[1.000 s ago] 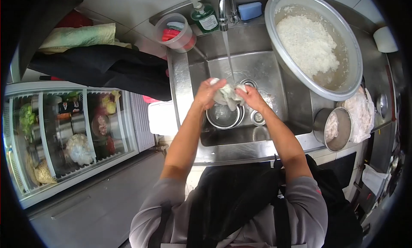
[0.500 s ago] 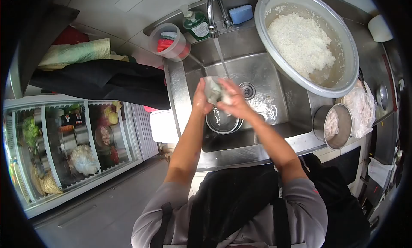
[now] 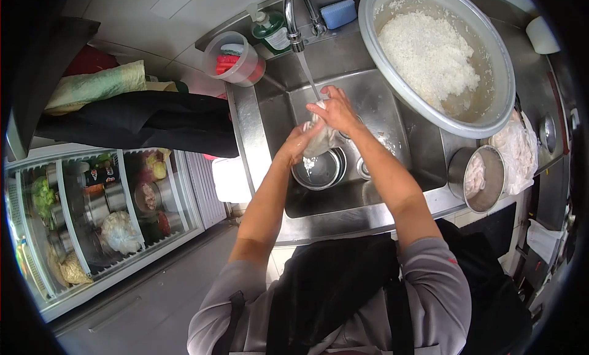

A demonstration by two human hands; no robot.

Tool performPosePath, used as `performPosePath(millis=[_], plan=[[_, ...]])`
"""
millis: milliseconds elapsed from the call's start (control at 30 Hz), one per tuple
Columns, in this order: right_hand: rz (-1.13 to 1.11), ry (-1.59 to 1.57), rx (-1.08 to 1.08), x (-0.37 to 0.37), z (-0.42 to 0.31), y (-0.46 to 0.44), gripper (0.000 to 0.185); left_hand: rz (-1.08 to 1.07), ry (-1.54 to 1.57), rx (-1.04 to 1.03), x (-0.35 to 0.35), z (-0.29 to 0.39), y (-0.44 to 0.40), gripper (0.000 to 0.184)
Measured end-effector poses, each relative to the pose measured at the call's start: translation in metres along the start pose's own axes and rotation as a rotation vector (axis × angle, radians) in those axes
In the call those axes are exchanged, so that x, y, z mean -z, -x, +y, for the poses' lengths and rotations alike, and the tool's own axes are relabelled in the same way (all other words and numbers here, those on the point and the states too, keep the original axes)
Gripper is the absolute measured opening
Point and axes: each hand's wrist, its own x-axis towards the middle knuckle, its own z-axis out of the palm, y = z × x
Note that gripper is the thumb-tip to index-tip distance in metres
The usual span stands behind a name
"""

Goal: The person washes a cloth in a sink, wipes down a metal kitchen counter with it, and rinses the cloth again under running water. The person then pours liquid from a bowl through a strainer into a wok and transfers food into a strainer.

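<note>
Under the running tap (image 3: 294, 42), a wet off-white cloth (image 3: 321, 142) is bunched between my two hands. My left hand (image 3: 297, 144) is closed on its lower left side. Higher up and to the right, my right hand (image 3: 338, 111) grips the cloth's gathered top, where the water stream lands. The cloth's lower part hangs loose over a round metal pot (image 3: 318, 171) on the sink floor. My hands hide part of the cloth and the pot's far rim.
A large basin (image 3: 508, 97) of white rice overhangs the sink's right side. Beside it stand a metal pot (image 3: 457, 177) with pale meat and a plastic bag (image 3: 518, 158). A soap bottle (image 3: 270, 31), blue sponge (image 3: 339, 14) and clear tub (image 3: 244, 66) line the back.
The cloth has gone from a crumpled bundle to a gathered, hanging shape. My right hand has moved up and right beneath the water, and my left hand slightly down.
</note>
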Motion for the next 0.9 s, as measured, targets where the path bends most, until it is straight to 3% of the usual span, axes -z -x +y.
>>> performPosePath(millis=[33, 100, 200, 333, 367, 467, 500, 600, 633, 733, 767, 867, 900], plan=[[-0.034, 0.033, -0.036, 0.017, -0.009, -0.003, 0.052, 0.039, -0.162, -0.049, 0.004, 0.002, -0.005, 0.037], [-0.073, -0.04, -0.143, 0.033, -0.016, -0.004, 0.06, 0.047, 0.017, -0.153, -0.002, 0.019, 0.002, 0.029], [0.188, -0.433, -0.045, 0.034, -0.025, 0.024, 0.068, 0.017, 0.212, -0.273, -0.005, 0.041, 0.007, 0.02], [0.023, -0.494, -0.022, 0.005, -0.033, 0.064, 0.077, 0.022, 0.308, -0.336, -0.016, 0.058, 0.015, 0.021], [0.154, -0.448, -0.035, -0.002, -0.034, 0.063, 0.063, -0.003, 0.324, -0.322, -0.016, 0.057, 0.015, 0.023], [0.044, -0.501, -0.086, -0.024, 0.009, 0.043, 0.045, 0.02, 0.318, -0.373, -0.017, 0.063, 0.022, 0.032], [0.319, -0.33, 0.06, -0.021, 0.006, 0.039, 0.032, 0.045, 0.311, -0.4, -0.017, 0.064, 0.025, 0.036], [0.186, -0.657, -0.114, 0.021, -0.024, 0.025, 0.031, 0.122, 0.018, -0.583, 0.016, 0.039, 0.004, 0.056], [0.135, -0.699, -0.117, 0.023, -0.027, 0.018, 0.027, 0.175, -0.038, -0.521, 0.0, 0.046, 0.021, 0.072], [0.076, -0.536, -0.061, 0.034, -0.044, -0.003, 0.024, 0.216, -0.693, -0.707, 0.005, 0.028, 0.008, 0.071], [0.097, -0.528, -0.031, 0.03, -0.042, -0.011, 0.023, 0.198, -0.922, -0.532, 0.013, 0.027, 0.003, 0.046], [0.01, -0.459, -0.034, 0.044, -0.034, -0.019, 0.026, 0.307, -0.919, -0.636, 0.025, 0.032, -0.009, 0.026], [-0.007, -0.374, 0.002, 0.048, -0.026, -0.017, 0.027, 0.321, -0.862, -0.776, 0.033, 0.029, -0.019, 0.024]])
